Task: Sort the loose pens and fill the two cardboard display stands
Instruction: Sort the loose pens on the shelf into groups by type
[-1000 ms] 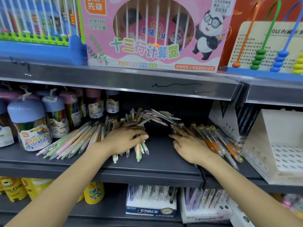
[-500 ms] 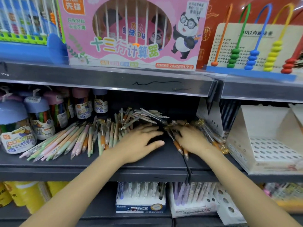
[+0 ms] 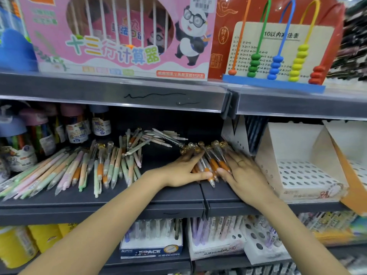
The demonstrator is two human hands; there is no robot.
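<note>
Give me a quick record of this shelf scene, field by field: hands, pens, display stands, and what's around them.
left hand: fingers straight, pressing the left side of the orange-grip pens
right hand: fingers straight, pressing the right side of the same bundle
orange-grip pens: gathered between both hands on the shelf
pastel pens: loose, spread at left
display stand: white, perforated tray empty, right of the hands
second display stand: partly cut off at right
crayon jars: behind the pastel pens
</note>
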